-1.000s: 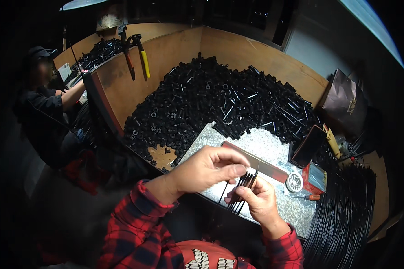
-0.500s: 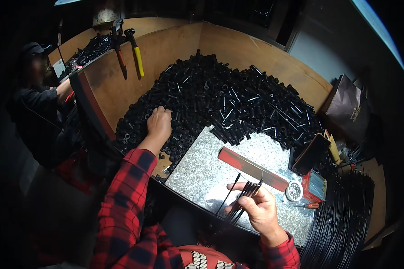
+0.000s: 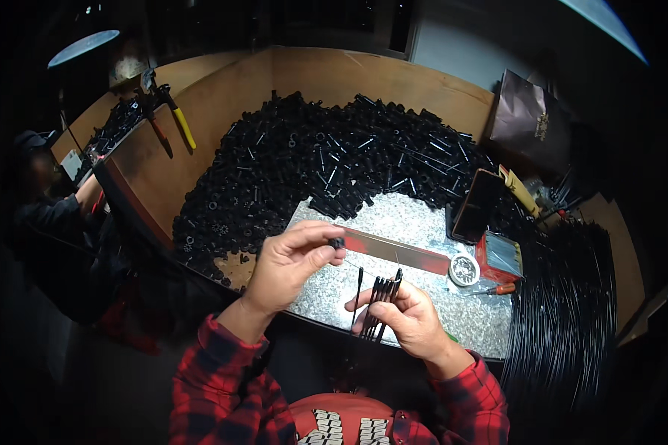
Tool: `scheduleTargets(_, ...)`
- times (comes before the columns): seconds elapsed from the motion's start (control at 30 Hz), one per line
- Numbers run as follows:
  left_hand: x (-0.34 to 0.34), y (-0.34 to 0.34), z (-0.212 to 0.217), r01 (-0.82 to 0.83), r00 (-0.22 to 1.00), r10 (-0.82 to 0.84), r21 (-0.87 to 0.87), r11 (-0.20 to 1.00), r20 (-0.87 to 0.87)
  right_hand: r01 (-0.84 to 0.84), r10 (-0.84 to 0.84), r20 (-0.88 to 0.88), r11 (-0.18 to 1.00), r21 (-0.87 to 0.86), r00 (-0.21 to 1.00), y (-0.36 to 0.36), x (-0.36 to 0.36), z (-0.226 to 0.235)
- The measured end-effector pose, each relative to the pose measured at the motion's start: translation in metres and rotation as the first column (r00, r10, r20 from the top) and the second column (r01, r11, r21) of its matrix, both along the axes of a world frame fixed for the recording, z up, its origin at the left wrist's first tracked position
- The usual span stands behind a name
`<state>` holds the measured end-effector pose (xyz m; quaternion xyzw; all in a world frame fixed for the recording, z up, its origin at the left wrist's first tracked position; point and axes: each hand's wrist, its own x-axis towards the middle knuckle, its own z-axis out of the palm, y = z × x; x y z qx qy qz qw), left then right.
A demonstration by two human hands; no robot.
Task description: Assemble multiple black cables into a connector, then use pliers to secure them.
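Observation:
My left hand [image 3: 283,273] pinches a small black tubular piece [image 3: 337,242] between thumb and fingers, over the left part of the speckled grey board [image 3: 321,302]. Beside it, my right hand [image 3: 414,320] is closed around several thin black rods [image 3: 381,295] with thicker upper ends, which stand up close together. One rod [image 3: 359,285] leans apart from the bunch, toward my left hand. A fine thread or wire runs near the rod tops; where it ends I cannot tell. Behind both hands lies a long red and brown bar [image 3: 404,257] on the board.
A large heap of black tubular pieces [image 3: 304,163] fills the wooden bin [image 3: 234,85]. At right are a round white tub [image 3: 465,270], a red box [image 3: 499,256], a screwdriver [image 3: 503,289], a propped phone [image 3: 476,206] and long black rods [image 3: 560,311]. Another person [image 3: 52,222] works at left.
My left hand has come back from the heap toward my right hand, now with a small black piece in its fingers. My right hand still holds the rods. The whole view has shifted.

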<state>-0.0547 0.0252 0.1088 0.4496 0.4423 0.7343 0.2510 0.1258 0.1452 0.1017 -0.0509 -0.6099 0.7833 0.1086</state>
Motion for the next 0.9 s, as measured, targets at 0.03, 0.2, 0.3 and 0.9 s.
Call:
scheduleTargets(0.03,0.007,-0.002,0.002,0.021,1.0,-0.021,0.006,1.0,0.006,-0.004,0.004,-0.008,1.0,-0.003,1.0,-0.002,0.002,-0.001)
scheduleTargets(0.2,0.036,-0.006,0.016,0.106,0.994,-0.106,-0.055,0.993,0.015,-0.002,0.001,-0.031,1.0,-0.023,1.0,-0.01,0.018,0.001)
scheduleTargets(0.3,0.044,-0.009,0.021,0.122,0.992,-0.124,-0.056,0.991,-0.019,-0.001,0.001,-0.041,1.0,-0.01,0.999,-0.014,0.023,0.004)
scheduleTargets(0.9,0.052,-0.027,0.025,0.155,0.986,-0.155,-0.006,0.988,-0.063,-0.007,0.009,-0.033,0.998,0.059,0.999,-0.025,0.016,0.006)
